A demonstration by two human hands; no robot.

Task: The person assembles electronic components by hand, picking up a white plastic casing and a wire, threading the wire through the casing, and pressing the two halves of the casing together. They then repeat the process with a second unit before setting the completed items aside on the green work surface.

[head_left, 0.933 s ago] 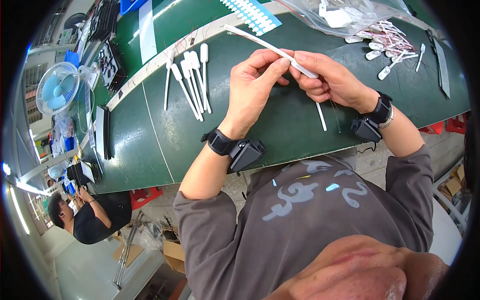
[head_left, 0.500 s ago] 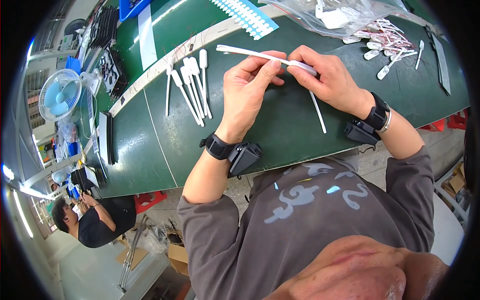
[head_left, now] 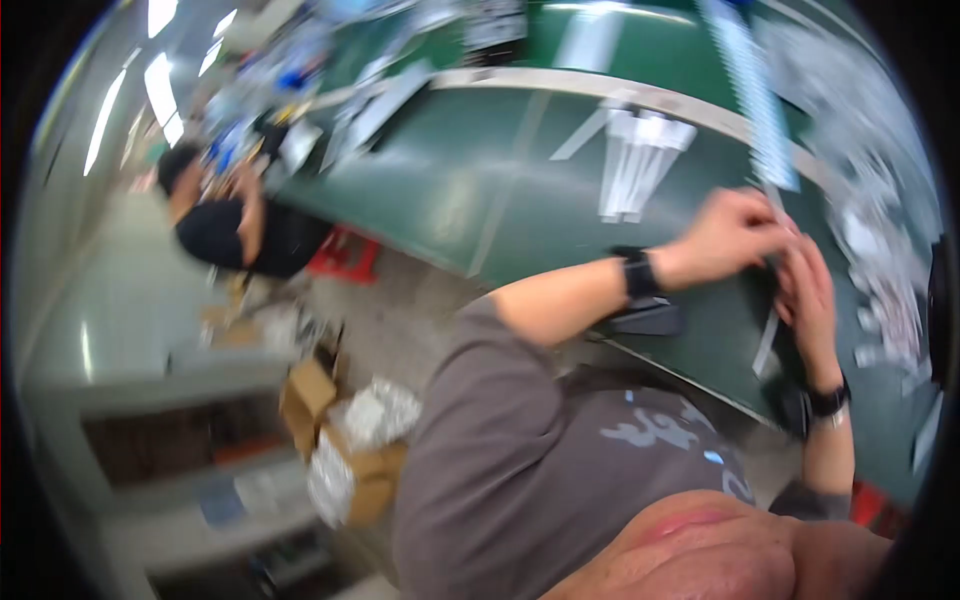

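Note:
Both hands meet over the right part of the green table, and the picture is smeared by motion. My left hand (head_left: 735, 238) is closed, with the end of a thin white stick (head_left: 772, 198) showing above its fingers. Against it, my right hand (head_left: 808, 285) has its fingers bent round the same stick; their grip hides its wide, paddle-shaped head. Below the hands, another white stick (head_left: 766, 345) shows against the table. Several white paddle-headed sticks (head_left: 640, 165) lie side by side left of my hands.
The green table (head_left: 540, 190) has a pale raised strip along its far side. A blue-white toothed sheet (head_left: 755, 100) lies beyond my hands. Clear plastic bags (head_left: 860, 130) and a pile of white pieces (head_left: 890, 310) are at right. A co-worker (head_left: 235, 215) sits at far left, near open cardboard boxes (head_left: 310, 395).
The view has swung left, so the table, hands and sticks appear further right and the co-worker shows larger. My hands have come closer together around the stick.

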